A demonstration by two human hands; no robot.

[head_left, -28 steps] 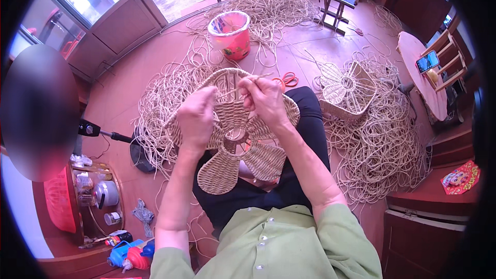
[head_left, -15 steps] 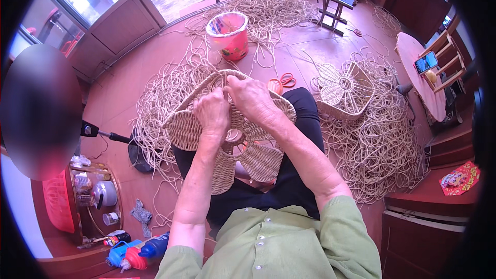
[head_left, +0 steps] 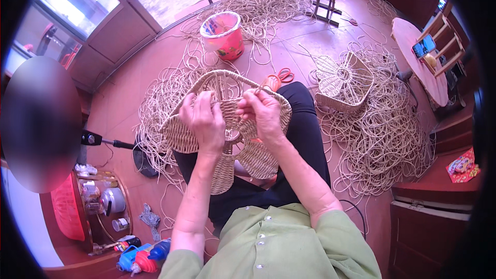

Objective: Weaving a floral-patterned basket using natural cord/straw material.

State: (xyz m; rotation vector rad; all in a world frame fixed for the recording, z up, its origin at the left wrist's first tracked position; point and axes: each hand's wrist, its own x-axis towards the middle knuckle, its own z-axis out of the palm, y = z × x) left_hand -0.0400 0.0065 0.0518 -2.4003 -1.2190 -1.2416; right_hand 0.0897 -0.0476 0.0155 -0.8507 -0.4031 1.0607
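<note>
Up on the person's lap, a flat, petal-shaped woven piece of pale wicker (head_left: 227,134) rests against the dark trousers, and both hands work at its upper middle; the left hand (head_left: 202,121) lies over the weave with fingers curled down onto it, while the right hand (head_left: 262,112) pinches a thin pale cane strand just beside it. Around the seat, loose coils of pale cane (head_left: 385,139) cover the reddish floor, with orange-handled scissors (head_left: 276,78), a second unfinished wicker frame (head_left: 343,82) and a pink plastic bucket (head_left: 223,35) farther off.
</note>
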